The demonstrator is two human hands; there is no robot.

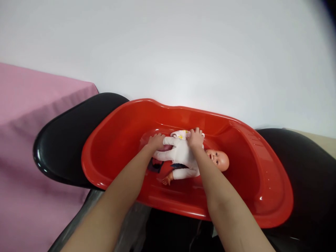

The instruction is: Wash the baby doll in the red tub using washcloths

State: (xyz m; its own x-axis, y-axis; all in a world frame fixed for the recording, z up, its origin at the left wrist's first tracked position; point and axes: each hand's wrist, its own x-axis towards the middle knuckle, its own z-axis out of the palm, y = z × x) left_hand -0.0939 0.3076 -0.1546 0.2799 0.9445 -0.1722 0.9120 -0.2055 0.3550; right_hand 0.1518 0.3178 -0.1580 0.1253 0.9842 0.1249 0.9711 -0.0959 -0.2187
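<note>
A baby doll (182,154) in a white outfit lies on its back in a red baby bathtub (110,154), its head (222,161) toward the right. My left hand (156,141) is closed around the lower end of one doll leg, whose foot is hidden. My right hand (196,138) grips the doll's upper body near the far arm, beside a white cloth with a pink and yellow pattern (180,134). My forearm covers part of the doll's shoulder. The nearer doll arm is stretched out with its small hand open on the tub floor.
Glossy black surfaces stand under both ends of the tub, one at left (60,147) and one at right (301,175). A pink cloth (31,168) drapes over something at left. Behind the tub rises a white wall (170,52). A dark patch (155,166) shows below the doll's legs.
</note>
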